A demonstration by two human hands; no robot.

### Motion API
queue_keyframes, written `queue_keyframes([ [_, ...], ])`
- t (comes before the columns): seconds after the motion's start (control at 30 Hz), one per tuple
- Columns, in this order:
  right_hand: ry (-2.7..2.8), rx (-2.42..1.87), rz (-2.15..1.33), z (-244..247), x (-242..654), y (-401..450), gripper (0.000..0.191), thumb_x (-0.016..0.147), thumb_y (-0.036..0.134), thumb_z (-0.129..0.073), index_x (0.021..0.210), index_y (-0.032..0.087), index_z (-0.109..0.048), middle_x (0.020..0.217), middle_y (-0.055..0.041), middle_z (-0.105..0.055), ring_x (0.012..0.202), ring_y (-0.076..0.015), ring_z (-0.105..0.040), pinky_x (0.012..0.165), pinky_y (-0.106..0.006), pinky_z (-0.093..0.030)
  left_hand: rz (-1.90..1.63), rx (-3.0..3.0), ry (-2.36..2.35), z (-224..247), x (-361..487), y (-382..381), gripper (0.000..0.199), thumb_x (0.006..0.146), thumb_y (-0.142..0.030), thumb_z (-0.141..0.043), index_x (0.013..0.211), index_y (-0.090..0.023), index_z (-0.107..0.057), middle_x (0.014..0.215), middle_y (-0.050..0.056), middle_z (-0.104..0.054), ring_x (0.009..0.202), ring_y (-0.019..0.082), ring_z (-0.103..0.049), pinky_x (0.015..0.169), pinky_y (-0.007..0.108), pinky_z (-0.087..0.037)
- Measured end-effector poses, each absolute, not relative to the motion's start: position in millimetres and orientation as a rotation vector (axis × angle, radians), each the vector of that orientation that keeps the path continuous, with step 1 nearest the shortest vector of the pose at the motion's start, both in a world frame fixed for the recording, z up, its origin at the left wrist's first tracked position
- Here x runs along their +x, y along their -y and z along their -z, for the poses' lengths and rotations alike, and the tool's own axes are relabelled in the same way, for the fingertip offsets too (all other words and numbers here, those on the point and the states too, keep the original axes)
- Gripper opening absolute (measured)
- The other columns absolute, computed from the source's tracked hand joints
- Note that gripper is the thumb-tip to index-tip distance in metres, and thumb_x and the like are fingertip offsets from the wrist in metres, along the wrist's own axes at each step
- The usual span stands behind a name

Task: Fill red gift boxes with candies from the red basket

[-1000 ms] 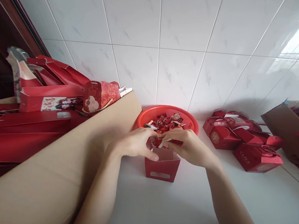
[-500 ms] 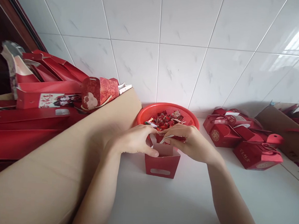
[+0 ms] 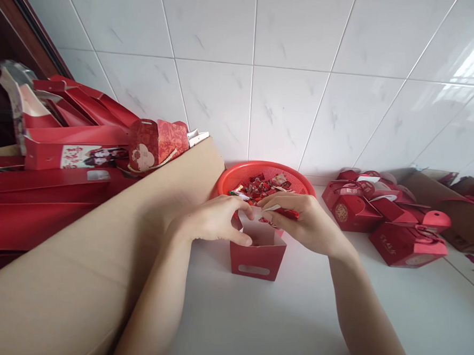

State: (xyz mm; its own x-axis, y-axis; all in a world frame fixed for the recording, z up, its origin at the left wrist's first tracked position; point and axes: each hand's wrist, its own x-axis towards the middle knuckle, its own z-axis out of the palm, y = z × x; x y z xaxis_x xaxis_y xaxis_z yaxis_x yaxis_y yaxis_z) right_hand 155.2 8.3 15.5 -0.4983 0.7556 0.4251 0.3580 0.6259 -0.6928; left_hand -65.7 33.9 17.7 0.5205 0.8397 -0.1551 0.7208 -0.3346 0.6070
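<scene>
A red paper gift box point(image 3: 258, 255) stands upright on the white surface, its top open and a slot-shaped window low on its front. My left hand point(image 3: 214, 219) holds it at the left, thumb on the near rim and fingers curled over the far side. Above the box's far right corner, my right hand point(image 3: 298, 224) pinches a red piece with a white edge between thumb and fingers. It looks like a flap of the box, partly hidden by the fingers. Just behind, a red plastic basket point(image 3: 224, 183) holds wrapped candies point(image 3: 262, 188).
On the left, a large cardboard carton point(image 3: 96, 249) is filled with red flattened boxes point(image 3: 51, 187). Several closed red gift boxes point(image 3: 407, 244) sit together at the right. Another carton point(image 3: 439, 211) stands beyond them. A tiled wall point(image 3: 209, 101) rises behind the basket.
My right hand has shifted slightly up with the pinched piece, and my left fingers have lifted a little. The printed lettering between my hands no longer shows. The box stays in place.
</scene>
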Motion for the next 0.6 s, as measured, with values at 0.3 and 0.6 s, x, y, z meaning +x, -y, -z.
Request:
queue_keyframes([
  [0.3,1.966,-0.81,-0.749,-12,151,-9,0.014,0.092,0.031,-0.065,0.091,0.022,-0.076,0.086,-0.0025,-0.074,0.073,-0.0154,-0.066,0.064,-0.027,-0.054,-0.209,2.134,-1.254,-22,-64,-33,0.05,0.065,-0.047,-0.079,0.109,-0.026,-0.066,0.107,0.001,-0.069,0.09,0.023,-0.066,0.069,0.028,-0.048],
  [0.6,2.255,-0.998,-0.719,-4,139,-10,0.017,0.09,0.011,-0.059,0.093,0.021,-0.072,0.087,0.0005,-0.076,0.066,-0.0123,-0.062,0.061,-0.026,-0.044,-0.237,2.196,-1.259,-23,-61,-31,0.035,0.067,-0.043,-0.079,0.095,-0.025,-0.068,0.1,-0.001,-0.07,0.091,0.023,-0.065,0.068,0.027,-0.047],
])
